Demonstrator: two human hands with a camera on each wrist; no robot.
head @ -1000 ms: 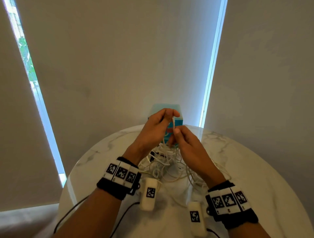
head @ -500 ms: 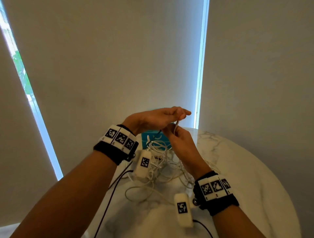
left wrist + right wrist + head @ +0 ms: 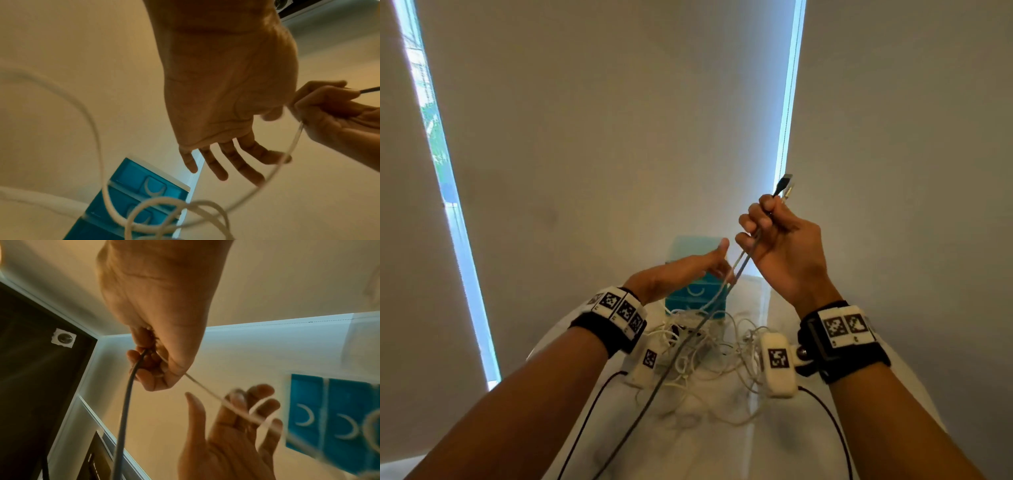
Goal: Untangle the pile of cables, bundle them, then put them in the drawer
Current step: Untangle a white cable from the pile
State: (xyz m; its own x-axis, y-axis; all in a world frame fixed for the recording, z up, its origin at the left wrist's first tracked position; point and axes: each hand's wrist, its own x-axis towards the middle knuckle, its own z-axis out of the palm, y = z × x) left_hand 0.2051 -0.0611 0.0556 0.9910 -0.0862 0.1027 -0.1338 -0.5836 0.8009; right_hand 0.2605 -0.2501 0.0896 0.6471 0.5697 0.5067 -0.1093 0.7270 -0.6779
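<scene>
The right hand (image 3: 780, 246) was raised above the worktop (image 3: 722, 445), its grip clenched on two cables at once: a dark cable (image 3: 681, 346) and a thin white cable (image 3: 717, 296), their plugs (image 3: 784, 185) poking out just above the fist. Below that grip, the left hand (image 3: 681, 274) was released, fingers (image 3: 242, 162) straight, with the white cable draped across them. Beneath both hands lay the tangled pile of cables (image 3: 705, 356), touching the teal drawer unit (image 3: 695, 270) behind it. No lettering was legible; the wristbands (image 3: 619, 308) carried only black-and-white square markers, possibly codes.
</scene>
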